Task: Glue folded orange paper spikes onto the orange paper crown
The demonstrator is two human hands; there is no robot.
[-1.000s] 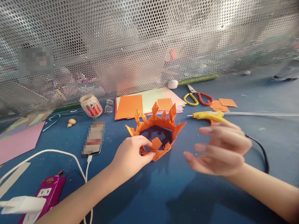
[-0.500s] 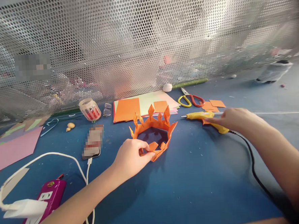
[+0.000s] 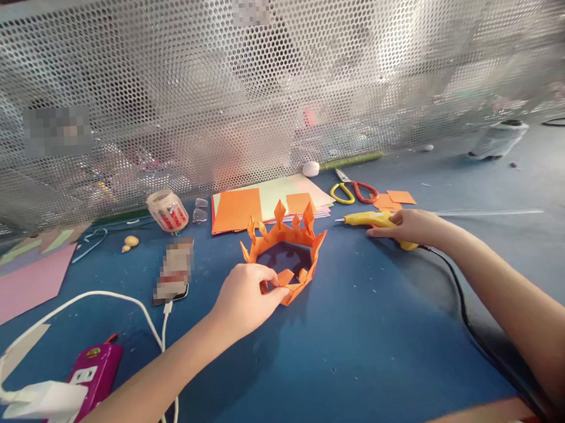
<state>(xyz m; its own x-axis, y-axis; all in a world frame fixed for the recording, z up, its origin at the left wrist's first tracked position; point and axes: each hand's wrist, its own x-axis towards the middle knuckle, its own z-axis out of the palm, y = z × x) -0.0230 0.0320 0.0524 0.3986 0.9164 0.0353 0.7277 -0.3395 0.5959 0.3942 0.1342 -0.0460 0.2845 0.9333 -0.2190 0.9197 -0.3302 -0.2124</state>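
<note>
An orange folded-paper crown stands on the blue table in the middle. My left hand pinches the crown's near rim, fingers closed on the paper. A yellow glue gun lies on the table to the right of the crown, nozzle pointing left, with its black cord trailing toward me. My right hand rests on the glue gun's handle, fingers curled over it.
Coloured paper sheets lie behind the crown. Scissors and orange paper scraps sit at the back right. A small jar, a phone, a white cable and a purple power strip are left. Perforated metal mesh walls the back.
My right hand moved from open in the air near the crown out to the glue gun and settled on its handle. The left hand kept its pinch on the crown.
</note>
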